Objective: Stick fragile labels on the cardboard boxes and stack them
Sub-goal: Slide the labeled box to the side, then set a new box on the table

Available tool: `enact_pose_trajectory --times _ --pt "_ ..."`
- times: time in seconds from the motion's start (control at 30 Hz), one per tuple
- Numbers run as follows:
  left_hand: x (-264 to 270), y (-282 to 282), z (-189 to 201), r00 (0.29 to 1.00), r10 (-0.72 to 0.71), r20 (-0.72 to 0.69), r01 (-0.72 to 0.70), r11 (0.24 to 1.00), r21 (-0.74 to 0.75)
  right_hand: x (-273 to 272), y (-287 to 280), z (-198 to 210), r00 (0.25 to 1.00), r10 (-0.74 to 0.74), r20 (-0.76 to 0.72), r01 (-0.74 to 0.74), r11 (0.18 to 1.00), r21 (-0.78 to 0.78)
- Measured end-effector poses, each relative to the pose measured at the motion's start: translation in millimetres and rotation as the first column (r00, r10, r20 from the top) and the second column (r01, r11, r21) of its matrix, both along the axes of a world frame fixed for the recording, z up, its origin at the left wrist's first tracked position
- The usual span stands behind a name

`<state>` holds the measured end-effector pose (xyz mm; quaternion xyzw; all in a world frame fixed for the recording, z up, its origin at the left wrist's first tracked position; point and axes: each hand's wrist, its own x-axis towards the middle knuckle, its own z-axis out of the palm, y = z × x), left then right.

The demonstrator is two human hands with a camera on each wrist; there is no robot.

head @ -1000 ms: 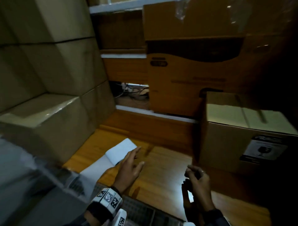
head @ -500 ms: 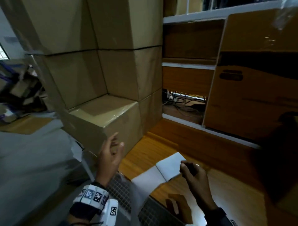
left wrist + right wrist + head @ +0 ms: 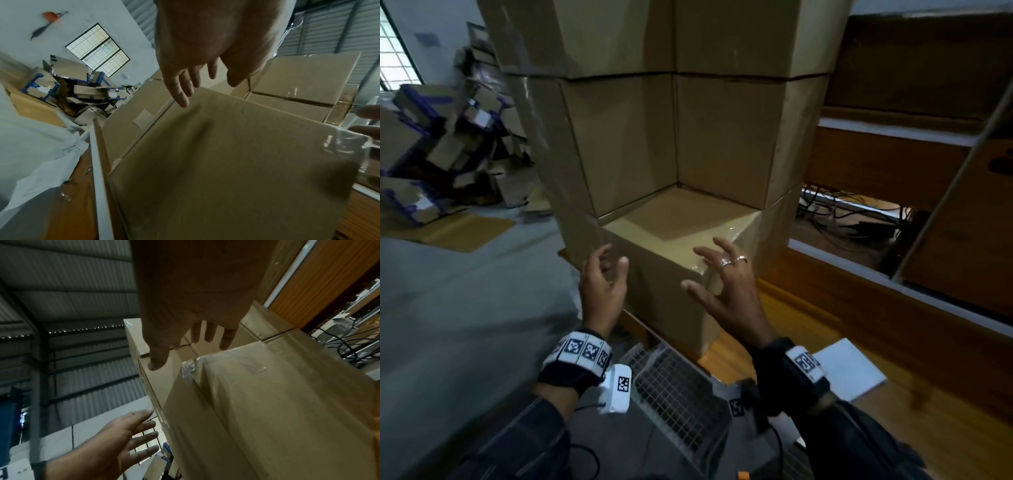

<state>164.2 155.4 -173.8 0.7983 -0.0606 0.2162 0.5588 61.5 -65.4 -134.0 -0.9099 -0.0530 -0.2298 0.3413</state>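
Note:
A plain brown cardboard box with clear tape on its top sits low at the front of a tall stack of cardboard boxes. My left hand hovers open at the box's left front edge, fingers spread. At the near right corner my right hand, wearing rings, is open too, fingers splayed over the taped edge. Neither hand grips anything. In the left wrist view my left hand hangs above the box's side. In the right wrist view my right hand reaches over the taped corner.
A white sheet pad lies on the wooden table at the right. A wire mesh is just below my wrists. Wooden shelving with cables stands right of the stack. Crushed boxes are heaped at the far left.
The view swung left from the labelled box and table to the box stack. Both hands rose off the table and now spread open at the low front box.

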Motion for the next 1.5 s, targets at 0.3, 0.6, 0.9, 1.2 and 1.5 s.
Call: enact_pose_trajectory --times 0.3,0.6,0.9,1.2,1.5 --pt "10 5 4 0.994 -0.041 -0.103 0.035 0.998 -0.061 12 -8 -15 0.998 -0.063 0.031 0.064 0.998 -0.019" --pt "3 -4 -5 0.982 -0.118 -0.148 0.1 0.987 -0.123 -18 -34 -34 0.998 -0.061 -0.007 0.061 0.968 0.243" --pt "-53 -25 29 0.995 -0.095 -0.034 0.087 0.981 -0.173 -66 -50 -26 0.997 0.07 0.036 -0.079 0.896 0.438" --pt "-141 -83 71 0.936 -0.322 0.143 0.342 0.929 -0.143 -184 -115 21 0.99 -0.089 0.11 0.022 0.865 0.502" --pt "-226 -192 69 0.795 -0.598 0.102 0.606 0.781 -0.149 -325 -192 36 0.914 -0.375 0.155 0.259 0.833 0.489"
